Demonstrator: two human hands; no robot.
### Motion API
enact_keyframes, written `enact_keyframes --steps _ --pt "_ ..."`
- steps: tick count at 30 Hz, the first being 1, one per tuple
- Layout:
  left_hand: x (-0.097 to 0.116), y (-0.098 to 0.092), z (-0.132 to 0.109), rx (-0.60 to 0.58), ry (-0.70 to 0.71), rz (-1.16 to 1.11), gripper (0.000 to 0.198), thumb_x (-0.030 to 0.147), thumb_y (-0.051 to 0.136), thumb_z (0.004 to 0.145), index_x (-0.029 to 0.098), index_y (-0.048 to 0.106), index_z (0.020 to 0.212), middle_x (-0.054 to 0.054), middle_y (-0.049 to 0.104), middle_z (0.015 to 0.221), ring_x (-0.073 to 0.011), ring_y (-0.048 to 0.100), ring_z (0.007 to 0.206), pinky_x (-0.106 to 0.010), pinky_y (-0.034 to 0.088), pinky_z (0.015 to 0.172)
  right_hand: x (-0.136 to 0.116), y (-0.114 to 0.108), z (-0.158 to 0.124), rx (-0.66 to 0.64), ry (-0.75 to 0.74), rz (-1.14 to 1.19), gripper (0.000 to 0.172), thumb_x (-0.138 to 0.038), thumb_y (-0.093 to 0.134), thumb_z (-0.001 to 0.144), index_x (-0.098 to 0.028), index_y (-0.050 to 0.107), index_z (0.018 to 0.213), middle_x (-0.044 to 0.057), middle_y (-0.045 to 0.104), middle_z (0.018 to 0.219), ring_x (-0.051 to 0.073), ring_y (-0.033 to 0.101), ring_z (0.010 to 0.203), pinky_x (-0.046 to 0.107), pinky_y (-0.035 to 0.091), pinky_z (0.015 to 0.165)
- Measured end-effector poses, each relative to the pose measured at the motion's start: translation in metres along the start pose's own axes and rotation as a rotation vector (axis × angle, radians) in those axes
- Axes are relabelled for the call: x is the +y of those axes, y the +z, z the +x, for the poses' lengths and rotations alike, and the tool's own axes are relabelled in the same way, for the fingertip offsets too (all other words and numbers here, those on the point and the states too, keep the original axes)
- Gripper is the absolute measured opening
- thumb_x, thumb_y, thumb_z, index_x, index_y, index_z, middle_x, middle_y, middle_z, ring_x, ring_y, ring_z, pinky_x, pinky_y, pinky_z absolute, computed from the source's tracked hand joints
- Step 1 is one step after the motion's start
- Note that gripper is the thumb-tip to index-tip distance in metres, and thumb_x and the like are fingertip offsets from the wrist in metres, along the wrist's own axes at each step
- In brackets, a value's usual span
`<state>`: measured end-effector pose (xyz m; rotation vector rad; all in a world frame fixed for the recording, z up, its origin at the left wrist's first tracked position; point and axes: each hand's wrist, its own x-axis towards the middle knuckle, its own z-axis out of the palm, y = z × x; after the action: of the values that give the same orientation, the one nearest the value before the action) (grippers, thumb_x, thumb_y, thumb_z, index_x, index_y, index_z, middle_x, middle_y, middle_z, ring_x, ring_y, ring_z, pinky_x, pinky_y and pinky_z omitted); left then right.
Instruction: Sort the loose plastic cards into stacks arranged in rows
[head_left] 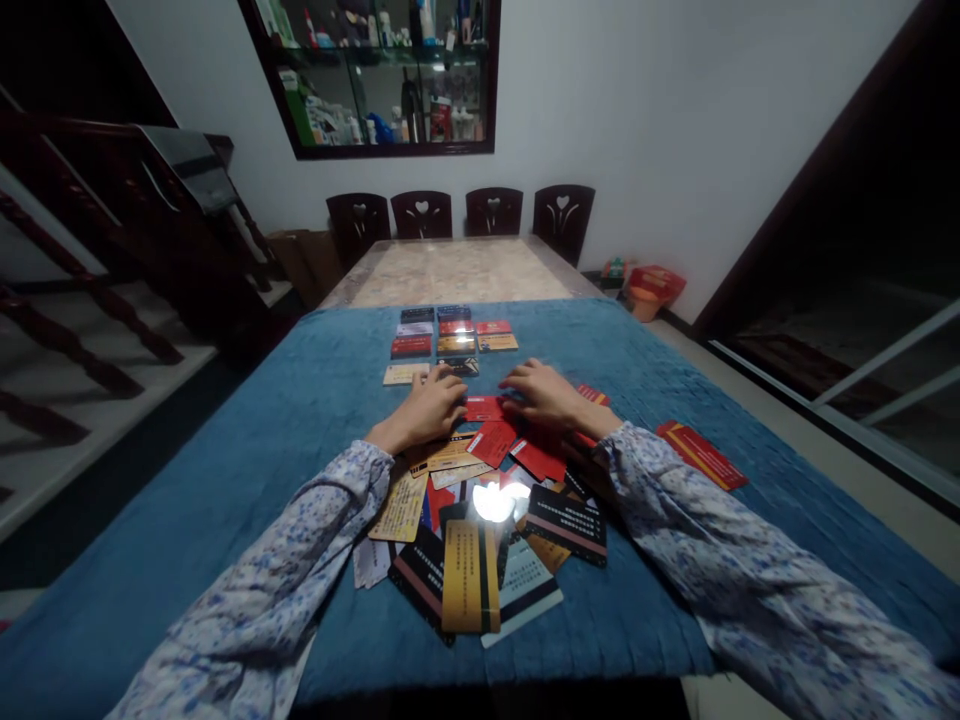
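My left hand (pixel 433 405) rests low over the cloth with fingers spread and bent, beside a cream card (pixel 405 374) and a black card (pixel 459 366). My right hand (pixel 546 393) hovers at or on several red cards, its fingers apart and pointing left. Between the hands lies a red card (pixel 484 408), its ends close to the fingers of both; whether they touch it I cannot tell. Nearer to me spreads a loose pile of cards, among them a gold card (pixel 471 575), a black striped card (pixel 568 522) and a pale green card (pixel 523 585).
Cards lie in short columns farther up the blue cloth (pixel 337 400), including a dark red card (pixel 411 346). More red cards (pixel 703 454) lie at the right. Beyond the cloth is the bare marble-patterned tabletop (pixel 450 268), with several dark chairs (pixel 493 212) behind it.
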<state>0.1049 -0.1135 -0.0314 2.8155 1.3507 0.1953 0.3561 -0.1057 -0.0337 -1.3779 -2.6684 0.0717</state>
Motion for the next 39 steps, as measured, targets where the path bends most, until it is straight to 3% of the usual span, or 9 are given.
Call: enact_keyframes --steps 9,26,39 --pt "0.008 0.006 -0.002 -0.040 0.048 -0.015 0.029 0.030 0.058 0.098 0.023 0.065 0.125 -0.013 0.063 0.140 -0.0368 0.035 0.144 -0.065 0.029 0.113 -0.009 0.001 -0.013 -0.050 -0.021 -0.010 0.042 -0.050 0.069 0.091 -0.020 0.073 0.120 0.015 0.069 0.124 0.030 0.055 0.112 0.038 0.044 0.089" --pt "0.004 0.012 -0.001 -0.066 0.060 -0.020 0.025 0.033 0.057 0.100 0.021 0.070 0.117 -0.011 0.064 0.138 -0.0349 0.037 0.143 -0.058 0.033 0.114 0.000 0.007 -0.007 -0.080 -0.076 0.038 0.031 -0.038 0.070 0.092 -0.018 0.076 0.114 0.014 0.070 0.123 0.029 0.056 0.111 0.039 0.044 0.096" --pt "-0.011 0.022 -0.001 0.105 0.287 -0.006 0.029 0.031 0.050 0.103 0.018 0.076 0.098 -0.011 0.074 0.114 -0.0293 0.051 0.129 -0.049 0.041 0.107 0.019 0.022 -0.006 0.155 -0.380 0.033 0.022 -0.030 0.060 0.097 -0.018 0.078 0.097 0.011 0.075 0.091 0.022 0.055 0.087 0.033 0.042 0.079"
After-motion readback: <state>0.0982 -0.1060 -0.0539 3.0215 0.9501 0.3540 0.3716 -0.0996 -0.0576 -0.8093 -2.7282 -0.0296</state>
